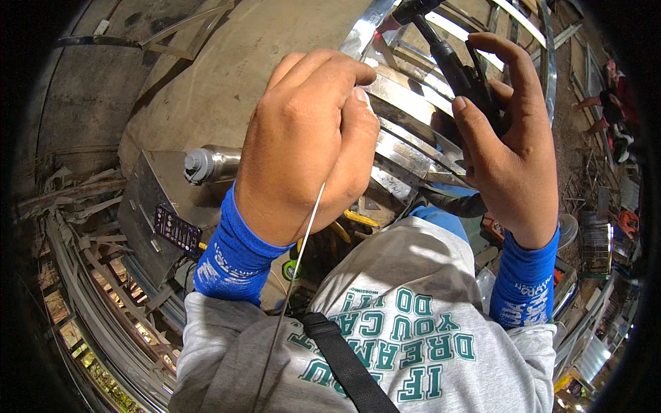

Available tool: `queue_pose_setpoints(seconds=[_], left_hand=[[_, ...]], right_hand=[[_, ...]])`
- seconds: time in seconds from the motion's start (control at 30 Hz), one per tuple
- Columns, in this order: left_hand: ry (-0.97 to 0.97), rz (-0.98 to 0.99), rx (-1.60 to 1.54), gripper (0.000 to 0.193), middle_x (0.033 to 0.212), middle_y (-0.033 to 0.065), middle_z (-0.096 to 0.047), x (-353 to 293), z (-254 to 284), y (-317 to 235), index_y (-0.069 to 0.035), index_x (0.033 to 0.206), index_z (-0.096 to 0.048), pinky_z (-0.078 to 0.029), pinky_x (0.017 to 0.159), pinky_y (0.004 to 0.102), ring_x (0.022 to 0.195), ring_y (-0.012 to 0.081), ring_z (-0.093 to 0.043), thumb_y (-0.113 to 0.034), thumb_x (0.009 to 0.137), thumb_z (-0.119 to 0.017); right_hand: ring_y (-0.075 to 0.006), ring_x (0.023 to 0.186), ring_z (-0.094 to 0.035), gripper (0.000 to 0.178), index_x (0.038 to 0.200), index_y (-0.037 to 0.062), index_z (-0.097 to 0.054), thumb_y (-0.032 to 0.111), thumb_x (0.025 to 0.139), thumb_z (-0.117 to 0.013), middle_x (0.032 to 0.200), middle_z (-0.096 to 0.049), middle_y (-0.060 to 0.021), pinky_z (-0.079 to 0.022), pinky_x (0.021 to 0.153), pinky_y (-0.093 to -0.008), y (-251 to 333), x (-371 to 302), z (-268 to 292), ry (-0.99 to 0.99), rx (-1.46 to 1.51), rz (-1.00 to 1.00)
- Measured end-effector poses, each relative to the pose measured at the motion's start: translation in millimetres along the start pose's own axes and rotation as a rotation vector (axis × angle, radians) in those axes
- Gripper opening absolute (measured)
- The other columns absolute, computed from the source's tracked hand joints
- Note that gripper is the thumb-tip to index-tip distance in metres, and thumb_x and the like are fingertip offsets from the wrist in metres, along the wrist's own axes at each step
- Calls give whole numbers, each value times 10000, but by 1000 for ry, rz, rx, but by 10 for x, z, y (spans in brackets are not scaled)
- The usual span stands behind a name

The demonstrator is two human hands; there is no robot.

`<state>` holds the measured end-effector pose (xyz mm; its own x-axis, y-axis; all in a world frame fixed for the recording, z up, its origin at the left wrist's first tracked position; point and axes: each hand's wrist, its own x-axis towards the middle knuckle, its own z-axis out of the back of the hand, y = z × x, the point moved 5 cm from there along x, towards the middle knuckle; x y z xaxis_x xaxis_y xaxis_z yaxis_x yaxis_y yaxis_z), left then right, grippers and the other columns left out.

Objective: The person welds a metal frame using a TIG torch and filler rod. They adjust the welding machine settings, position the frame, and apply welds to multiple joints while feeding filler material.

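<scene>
My left hand (310,131) is closed, thumb against the curled fingers, around a thin metal filler rod (311,220). The rod's long end trails from the heel of the hand down across my shirt; its front end is hidden. My right hand (513,155) grips a black TIG welding torch (451,65), with the index finger raised over the handle's lever. The torch's pinkish nozzle (387,26) is close to a shiny metal bar beyond my left hand, with a small red glow there. Under both hands lies a frame of shiny metal bars (406,100).
At left, a steel flask (222,165) lies near a phone (177,230) on a metal surface. A green tape measure (290,268) and yellow-handled tools (359,219) are below my left hand. Metal lengths (103,303) are stacked at lower left. Another person (613,103) is at far right.
</scene>
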<state>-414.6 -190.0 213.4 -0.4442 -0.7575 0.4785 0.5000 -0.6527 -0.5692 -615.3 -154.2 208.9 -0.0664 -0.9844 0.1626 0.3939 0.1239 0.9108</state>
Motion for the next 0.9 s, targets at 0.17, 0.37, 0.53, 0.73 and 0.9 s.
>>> queue_pose_setpoints(seconds=[0.17,0.37,0.53,0.73,0.9], left_hand=[[5,-9,6,247,1103,220,-719,-5,3,10,53,1143,-718,-517,929,387,1014,340,-687,-78,995,-569],[15,-12,-1,251,1098,214,-718,1,-7,8,48,1151,-718,-518,925,383,1011,334,-687,-84,998,-569],[0,-9,-30,196,1027,224,-700,5,8,5,44,1067,-703,-519,877,438,957,384,-659,-48,938,-588],[24,20,17,225,1089,219,-716,0,5,6,54,1115,-706,-518,929,379,1019,346,-687,-50,976,-564],[24,27,0,272,1134,229,-715,-16,9,31,62,1168,-721,-516,958,379,1042,340,-696,-74,992,-563]], right_hand=[[-211,1104,-724,550,1565,80,-425,1,1053,-610,1282,-672,-207,-651,933,-340,64,-2,-17,7,1,-26],[-177,1055,-714,548,1570,77,-426,10,1059,-614,1252,-674,-192,-641,922,-327,-269,2,11,34,179,141],[-169,1047,-721,538,1573,78,-448,26,1063,-615,1236,-681,-186,-637,881,-306,-66,9,21,-6,69,5],[-51,789,-642,544,1571,76,-462,49,1059,-645,1148,-711,-111,-541,682,-182,43,-10,44,-12,-30,-94],[-36,717,-586,555,1571,105,-457,40,1055,-648,1091,-704,-96,-621,767,-248,312,27,-33,98,119,-69]])
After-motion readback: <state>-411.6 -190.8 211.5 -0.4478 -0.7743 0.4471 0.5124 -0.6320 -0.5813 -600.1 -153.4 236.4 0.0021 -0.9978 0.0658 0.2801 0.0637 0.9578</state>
